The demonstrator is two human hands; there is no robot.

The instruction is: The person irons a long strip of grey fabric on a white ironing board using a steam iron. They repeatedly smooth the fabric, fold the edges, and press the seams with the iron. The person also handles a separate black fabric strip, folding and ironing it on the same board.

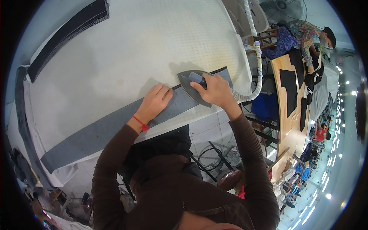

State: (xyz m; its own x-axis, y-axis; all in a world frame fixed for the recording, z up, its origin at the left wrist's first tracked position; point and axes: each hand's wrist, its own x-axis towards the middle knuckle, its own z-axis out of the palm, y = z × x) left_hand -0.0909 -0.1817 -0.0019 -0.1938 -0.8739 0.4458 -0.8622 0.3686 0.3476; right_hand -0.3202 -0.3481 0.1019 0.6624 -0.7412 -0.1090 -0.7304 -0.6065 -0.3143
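Observation:
A long strip of grey-blue fabric (103, 132) lies slantwise along the near edge of the padded white ironing table (145, 42). Its far edge shows a narrow dark border near the right end. My right hand (215, 90) grips the handle of an iron (188, 85), whose soleplate rests on the strip's right part. To the left of the iron, my left hand (155, 102) is on the far edge of the strip, its fingers bent and drawn together. Whatever those fingertips may pinch is hidden.
A stack of dark fabric strips (69, 40) lies at the table's far left. The iron's wrapped hose (259, 69) loops along the right side. Further right, a person (306, 42) works at a wooden table (283, 115) with black cut pieces. A fan (283, 7) stands behind.

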